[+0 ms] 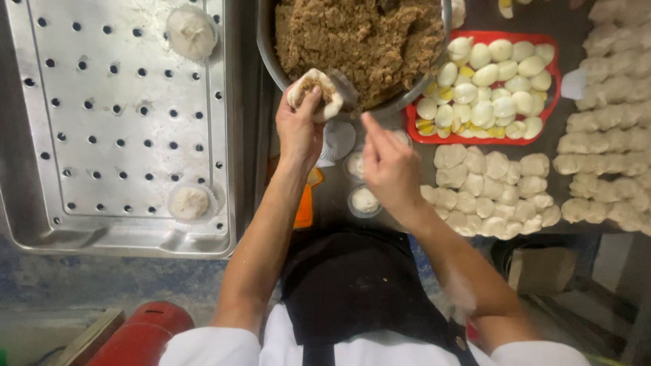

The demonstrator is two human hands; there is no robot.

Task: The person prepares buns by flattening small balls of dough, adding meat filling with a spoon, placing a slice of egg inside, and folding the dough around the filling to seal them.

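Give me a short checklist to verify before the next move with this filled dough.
1. Left hand cups the dough wrapper: ok.
2. Brown filling sits inside the wrapper: ok.
3. Right hand grips a tool: cannot tell.
4. Metal filling bowl holds plenty of mix: ok.
5. Perforated steamer tray has open spots beside two buns: ok.
6. Halved eggs in red tray are close to the right hand: ok.

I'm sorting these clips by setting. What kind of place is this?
Most likely a commercial kitchen or bun-making shop. The left hand holds a dough wrapper with filling beside a big metal bowl of minced filling; a perforated steamer tray carries finished buns, and rows of dough pieces wait nearby.
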